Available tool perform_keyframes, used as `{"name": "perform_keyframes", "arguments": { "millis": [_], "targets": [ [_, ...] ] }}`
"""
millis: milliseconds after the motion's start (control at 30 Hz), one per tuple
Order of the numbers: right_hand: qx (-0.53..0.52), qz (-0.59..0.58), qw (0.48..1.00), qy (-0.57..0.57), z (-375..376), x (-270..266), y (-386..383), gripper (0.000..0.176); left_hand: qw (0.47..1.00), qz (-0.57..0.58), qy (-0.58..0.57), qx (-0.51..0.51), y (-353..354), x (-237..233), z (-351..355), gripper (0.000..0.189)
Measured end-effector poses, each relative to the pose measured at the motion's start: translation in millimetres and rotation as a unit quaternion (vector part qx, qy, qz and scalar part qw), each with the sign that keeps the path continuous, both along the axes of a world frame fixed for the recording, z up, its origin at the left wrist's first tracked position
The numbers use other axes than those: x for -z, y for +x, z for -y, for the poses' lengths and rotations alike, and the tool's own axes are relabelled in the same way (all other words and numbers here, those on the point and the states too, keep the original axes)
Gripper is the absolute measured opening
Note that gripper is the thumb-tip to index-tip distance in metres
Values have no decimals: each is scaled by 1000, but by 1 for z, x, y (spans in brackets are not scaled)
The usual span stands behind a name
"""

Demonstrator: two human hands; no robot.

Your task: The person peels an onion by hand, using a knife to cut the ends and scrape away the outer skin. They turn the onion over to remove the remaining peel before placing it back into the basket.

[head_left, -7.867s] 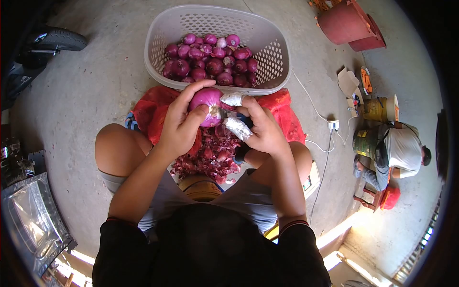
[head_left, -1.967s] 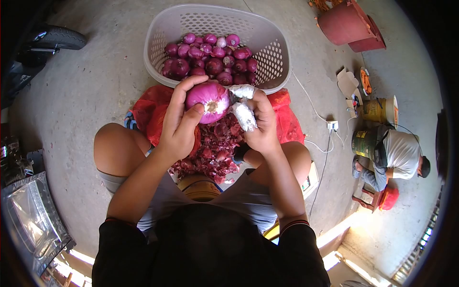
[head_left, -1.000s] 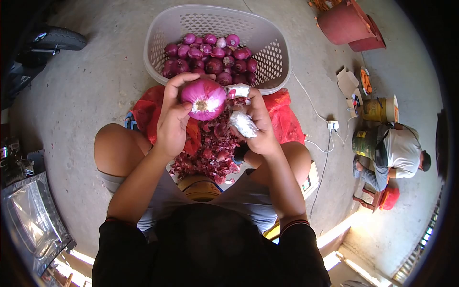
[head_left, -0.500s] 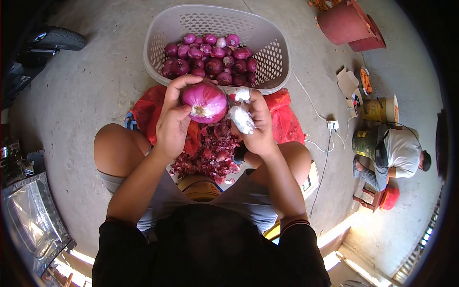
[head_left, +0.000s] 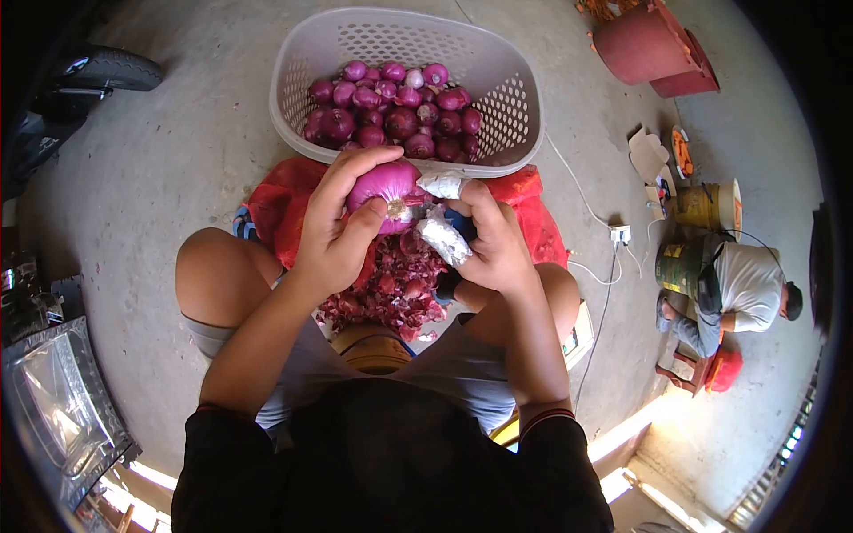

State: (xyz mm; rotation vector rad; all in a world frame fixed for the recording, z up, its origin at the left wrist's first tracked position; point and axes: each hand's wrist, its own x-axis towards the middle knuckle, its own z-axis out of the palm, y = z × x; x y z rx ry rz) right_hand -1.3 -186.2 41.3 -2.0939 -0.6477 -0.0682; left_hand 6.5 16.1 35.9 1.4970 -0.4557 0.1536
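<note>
A large red onion (head_left: 378,191) rests in my left hand (head_left: 333,231), its fingers wrapped over the far side and the thumb pressed near the pale root end. At the onion's right side is my right hand (head_left: 498,235), its thumb and forefinger wrapped in a silvery-white covering. Between those two wrapped tips sticks out a small flap of onion skin (head_left: 415,201), which they appear to pinch. Below both hands lies a heap of loose onion skins (head_left: 391,289) on red mesh sacking (head_left: 538,222).
A grey plastic basket (head_left: 524,98) holding several red onions stands just ahead. Cables run to a white socket block (head_left: 619,234) at right. Farther right, a seated person (head_left: 746,284) bends near buckets (head_left: 702,204). A wheel (head_left: 120,69) shows at upper left.
The onion has turned and tilted in my left hand, whose thumb has shifted onto the root end. My right hand has moved slightly right and down, with its wrapped fingers against the onion's side.
</note>
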Motion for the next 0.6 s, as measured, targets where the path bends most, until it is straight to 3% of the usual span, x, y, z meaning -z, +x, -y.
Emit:
{"name": "perform_keyframes", "arguments": {
  "millis": [467,600],
  "targets": [
    [0,-50,999,7,-1,6,1,46,999,-15,30,-4,-2,0,0,36],
    [0,-73,995,71,-3,8,0,46,999,-18,29,-1,-2,0,1,37]
  ]
}}
